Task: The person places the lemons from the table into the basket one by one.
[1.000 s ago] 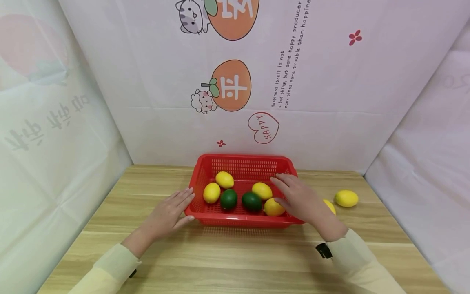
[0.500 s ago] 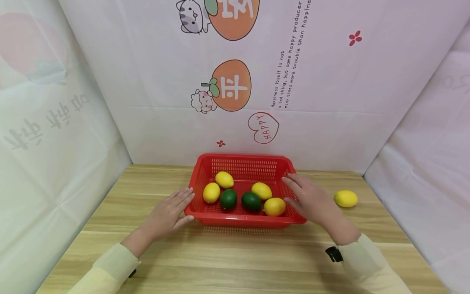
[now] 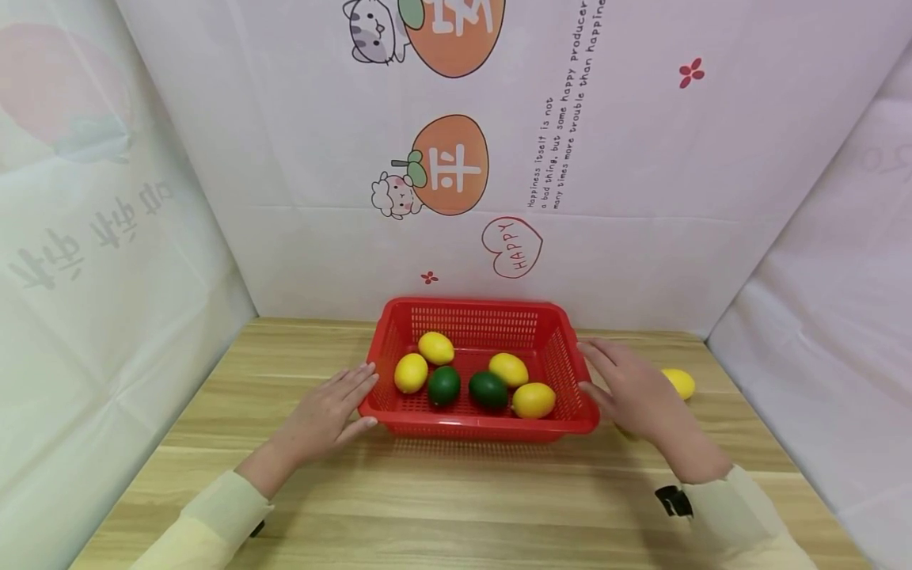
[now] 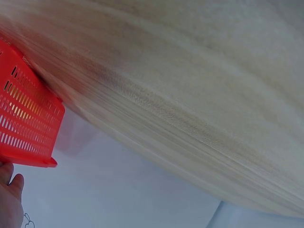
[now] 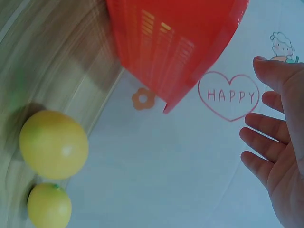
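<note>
A red plastic basket [image 3: 470,429] with slotted walls stands on the wooden table. Inside lie several yellow lemons [image 3: 508,370] and two dark green, lime-like fruits [image 3: 444,386]. My left hand [image 3: 324,413] rests its straight fingers on the basket's left rim. Just off the right rim hovers my right hand [image 3: 634,392], its fingers relaxed and holding nothing; in the right wrist view a gap shows between them and the basket. Below that hand are two lemons on the table: one lemon [image 5: 53,145] is nearer the wrist camera, the other lemon [image 5: 49,205] beyond it.
A white printed cloth [image 3: 342,261] rises as a wall behind the basket, with further white sheets at the left [image 3: 128,317] and right [image 3: 819,317]. The wooden table [image 3: 442,507] extends in front of the basket.
My right hand has moved right, from over the fruit in the basket to outside its right rim, now covering part of the lemons there. The left hand has stayed on the rim.
</note>
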The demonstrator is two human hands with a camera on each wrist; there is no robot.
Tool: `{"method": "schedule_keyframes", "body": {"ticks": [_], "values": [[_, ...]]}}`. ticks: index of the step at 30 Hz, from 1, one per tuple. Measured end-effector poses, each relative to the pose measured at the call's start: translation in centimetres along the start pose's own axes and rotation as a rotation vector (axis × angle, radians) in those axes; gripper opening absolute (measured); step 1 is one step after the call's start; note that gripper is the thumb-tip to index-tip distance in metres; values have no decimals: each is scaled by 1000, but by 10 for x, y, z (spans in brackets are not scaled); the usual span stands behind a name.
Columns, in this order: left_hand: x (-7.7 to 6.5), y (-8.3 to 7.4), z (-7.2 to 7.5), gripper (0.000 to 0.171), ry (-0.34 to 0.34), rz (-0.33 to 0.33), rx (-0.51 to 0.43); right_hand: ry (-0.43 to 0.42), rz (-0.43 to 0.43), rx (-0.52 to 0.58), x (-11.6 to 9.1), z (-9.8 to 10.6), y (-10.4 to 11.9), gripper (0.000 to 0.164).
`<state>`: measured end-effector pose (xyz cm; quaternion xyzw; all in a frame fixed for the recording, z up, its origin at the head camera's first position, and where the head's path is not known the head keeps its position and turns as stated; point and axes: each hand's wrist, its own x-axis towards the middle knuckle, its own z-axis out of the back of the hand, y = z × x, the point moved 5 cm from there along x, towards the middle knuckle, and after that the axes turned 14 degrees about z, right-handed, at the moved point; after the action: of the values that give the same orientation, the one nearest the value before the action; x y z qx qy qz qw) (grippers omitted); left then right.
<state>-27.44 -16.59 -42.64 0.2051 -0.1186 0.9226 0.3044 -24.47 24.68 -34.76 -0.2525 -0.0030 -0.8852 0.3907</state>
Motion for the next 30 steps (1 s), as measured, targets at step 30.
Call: {"method": "schedule_keyframes", "body": {"ticks": [30], "values": [[0, -1, 2, 67, 16, 19, 3, -17, -64, -31, -47, -2, -25, 66]]}}
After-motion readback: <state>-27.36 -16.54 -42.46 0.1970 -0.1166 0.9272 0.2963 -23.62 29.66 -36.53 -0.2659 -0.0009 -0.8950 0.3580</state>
